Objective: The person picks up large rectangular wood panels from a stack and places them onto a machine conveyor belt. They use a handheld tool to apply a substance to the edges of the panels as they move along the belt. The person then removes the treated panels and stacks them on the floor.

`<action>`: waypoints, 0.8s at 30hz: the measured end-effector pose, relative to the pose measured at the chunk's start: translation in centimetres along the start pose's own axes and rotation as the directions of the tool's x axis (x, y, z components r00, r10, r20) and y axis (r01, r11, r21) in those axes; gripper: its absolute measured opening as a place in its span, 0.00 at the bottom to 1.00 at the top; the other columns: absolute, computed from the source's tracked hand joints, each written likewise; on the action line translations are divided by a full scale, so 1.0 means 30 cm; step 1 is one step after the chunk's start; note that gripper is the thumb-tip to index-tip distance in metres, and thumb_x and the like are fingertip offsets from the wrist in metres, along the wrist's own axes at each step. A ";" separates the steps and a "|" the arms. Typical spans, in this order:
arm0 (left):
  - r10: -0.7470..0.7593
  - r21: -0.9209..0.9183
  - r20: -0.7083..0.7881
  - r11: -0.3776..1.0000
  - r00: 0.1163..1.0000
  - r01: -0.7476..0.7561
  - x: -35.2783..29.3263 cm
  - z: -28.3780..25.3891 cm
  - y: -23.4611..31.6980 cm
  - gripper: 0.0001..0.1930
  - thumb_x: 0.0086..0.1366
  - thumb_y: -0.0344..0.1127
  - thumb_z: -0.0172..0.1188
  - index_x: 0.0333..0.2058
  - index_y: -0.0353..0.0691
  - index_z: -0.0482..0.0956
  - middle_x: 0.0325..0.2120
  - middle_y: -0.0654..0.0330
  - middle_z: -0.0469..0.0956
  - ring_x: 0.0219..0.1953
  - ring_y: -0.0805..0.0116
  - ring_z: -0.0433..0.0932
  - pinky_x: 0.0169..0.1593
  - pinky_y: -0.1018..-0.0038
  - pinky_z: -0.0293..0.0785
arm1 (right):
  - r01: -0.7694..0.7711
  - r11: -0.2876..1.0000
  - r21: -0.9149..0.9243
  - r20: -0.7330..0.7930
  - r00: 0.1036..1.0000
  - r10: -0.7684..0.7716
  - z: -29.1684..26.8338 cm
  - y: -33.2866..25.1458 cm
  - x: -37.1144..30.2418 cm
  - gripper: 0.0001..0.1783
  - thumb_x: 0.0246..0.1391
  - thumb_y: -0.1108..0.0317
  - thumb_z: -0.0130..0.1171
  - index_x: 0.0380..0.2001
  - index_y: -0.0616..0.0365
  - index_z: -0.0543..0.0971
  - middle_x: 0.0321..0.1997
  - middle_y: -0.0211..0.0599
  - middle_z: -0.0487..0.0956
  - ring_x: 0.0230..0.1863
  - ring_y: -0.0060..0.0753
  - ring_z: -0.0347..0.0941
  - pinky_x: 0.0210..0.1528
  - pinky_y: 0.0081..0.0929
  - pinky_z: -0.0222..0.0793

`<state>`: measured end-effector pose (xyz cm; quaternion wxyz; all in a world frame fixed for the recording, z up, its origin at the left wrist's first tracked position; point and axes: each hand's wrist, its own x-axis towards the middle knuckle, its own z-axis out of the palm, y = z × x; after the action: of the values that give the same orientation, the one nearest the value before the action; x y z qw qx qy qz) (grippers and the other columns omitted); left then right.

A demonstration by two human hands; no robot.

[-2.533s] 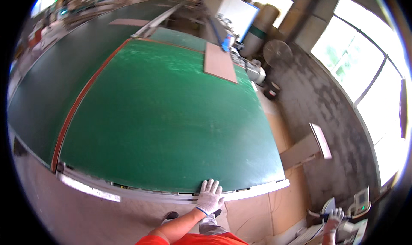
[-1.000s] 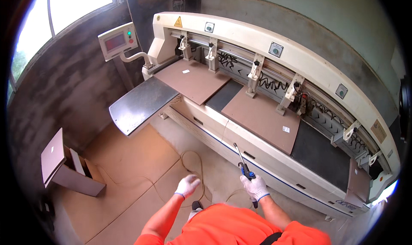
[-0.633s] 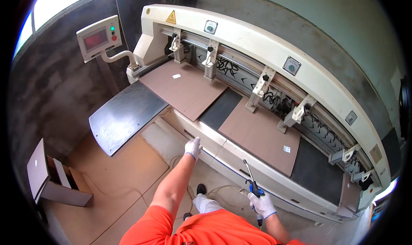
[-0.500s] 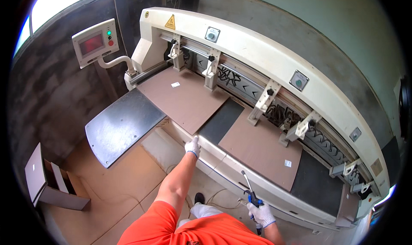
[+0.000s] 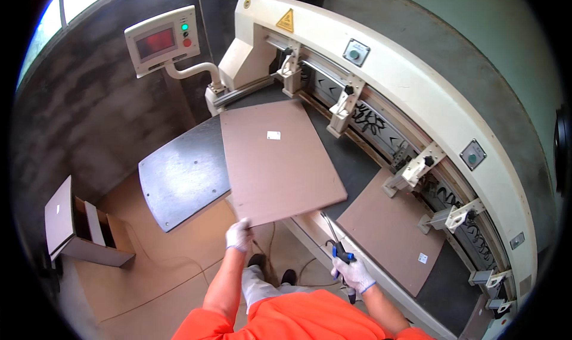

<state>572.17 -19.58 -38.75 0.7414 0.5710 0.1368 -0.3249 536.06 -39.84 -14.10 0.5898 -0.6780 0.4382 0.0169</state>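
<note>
My left hand (image 5: 239, 235), in a white glove, grips the near corner of a brown rectangular board (image 5: 279, 159) that lies partly on the dark machine table (image 5: 179, 179) and sticks out over its front edge. My right hand (image 5: 353, 273), also gloved, holds a blue-handled tool (image 5: 335, 245) with a thin metal shaft, close to the machine's front rail. A second brown board (image 5: 390, 230) lies flat on the table to the right, under the cream machine beam (image 5: 411, 90) with its clamps.
A control panel (image 5: 162, 40) with a red screen stands on an arm at the upper left. An open brown box (image 5: 77, 227) sits on the floor at left. Cables run across the cardboard-covered floor (image 5: 155, 274) by my feet.
I turned from a large green table to this machine. My left hand reached up and took the left board's corner; the board now juts over the table's front edge. My right hand kept the tool.
</note>
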 end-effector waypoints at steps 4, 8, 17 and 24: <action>0.042 -0.404 -0.262 0.902 0.964 -0.149 -0.264 -0.293 0.180 0.22 0.75 0.46 0.58 0.59 0.37 0.75 0.54 0.56 0.81 0.55 0.63 0.78 0.57 0.64 0.76 | -0.132 0.927 0.351 0.205 0.977 0.062 0.151 -0.117 0.264 0.18 0.68 0.49 0.61 0.32 0.53 0.81 0.25 0.28 0.82 0.19 0.19 0.73 0.20 0.21 0.65; 0.022 -0.490 -0.181 0.865 0.983 -0.110 -0.407 -0.357 0.074 0.22 0.77 0.36 0.56 0.66 0.38 0.70 0.60 0.57 0.77 0.63 0.57 0.74 0.70 0.54 0.67 | -0.114 0.954 0.277 -0.020 0.992 0.124 0.313 -0.220 0.580 0.21 0.64 0.45 0.66 0.32 0.52 0.83 0.27 0.26 0.80 0.20 0.24 0.71 0.20 0.31 0.65; 0.431 0.340 -0.398 0.889 0.810 -0.307 -0.376 -0.594 0.541 0.21 0.71 0.30 0.60 0.59 0.25 0.71 0.52 0.49 0.81 0.51 0.59 0.80 0.58 0.63 0.77 | -0.090 0.738 0.669 0.069 0.996 0.059 0.552 -0.219 0.779 0.18 0.63 0.47 0.69 0.42 0.51 0.86 0.34 0.27 0.86 0.30 0.27 0.81 0.30 0.34 0.75; 0.422 0.663 0.069 0.657 0.904 -0.358 0.247 -0.301 1.116 0.22 0.63 0.28 0.67 0.56 0.28 0.80 0.48 0.55 0.85 0.47 0.67 0.81 0.54 0.69 0.78 | -0.392 0.328 0.859 0.349 0.919 0.185 0.626 -0.238 0.500 0.12 0.67 0.54 0.65 0.38 0.50 0.79 0.29 0.25 0.75 0.27 0.25 0.74 0.33 0.32 0.79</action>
<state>600.63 -8.97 -20.43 0.5355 0.8256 -0.0794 -0.1589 558.95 -33.74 -22.29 0.8896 -0.1440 0.4294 -0.0590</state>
